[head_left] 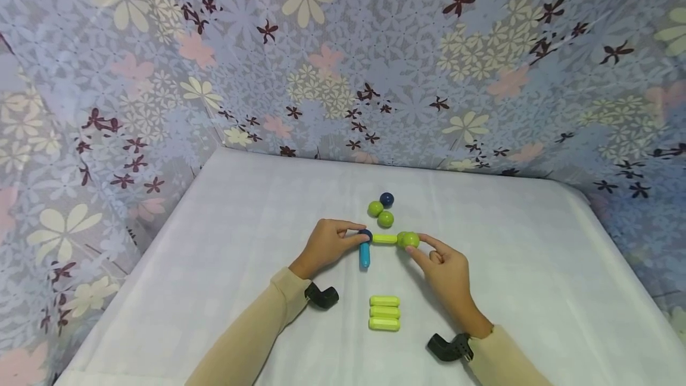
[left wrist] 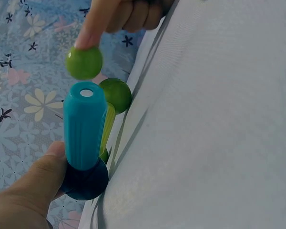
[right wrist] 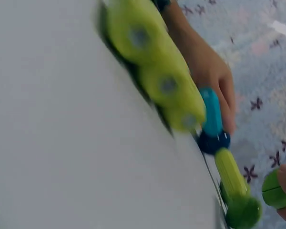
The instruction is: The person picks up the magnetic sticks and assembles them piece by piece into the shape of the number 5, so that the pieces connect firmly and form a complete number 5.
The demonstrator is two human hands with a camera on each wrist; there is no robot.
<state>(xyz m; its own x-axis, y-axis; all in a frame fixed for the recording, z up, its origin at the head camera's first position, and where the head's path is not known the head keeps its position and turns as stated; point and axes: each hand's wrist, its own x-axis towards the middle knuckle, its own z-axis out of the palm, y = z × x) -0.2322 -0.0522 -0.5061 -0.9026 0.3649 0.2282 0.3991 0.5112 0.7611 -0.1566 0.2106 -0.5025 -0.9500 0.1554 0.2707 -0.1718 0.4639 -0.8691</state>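
My left hand (head_left: 328, 247) pinches a dark blue ball (left wrist: 88, 183) between thumb and finger. From this ball a blue stick (head_left: 364, 255) points toward me, and a yellow-green stick (head_left: 384, 239) runs right to a green ball (right wrist: 243, 211) at its far end. In my right hand (head_left: 449, 270), thumb and fingertips pinch another green ball (right wrist: 274, 189). It overlaps the end ball in the head view, while both wrist views show a gap between the two. A fine line runs across the held ball.
Nearer me, three yellow-green sticks (head_left: 384, 313) lie side by side, their end holes visible in the right wrist view. Behind the joined pieces sit two loose green balls (head_left: 385, 219) and a dark blue ball (head_left: 387, 199). A white cloth (head_left: 257, 207) covers the table; flowered fabric (head_left: 343, 76) hangs behind.
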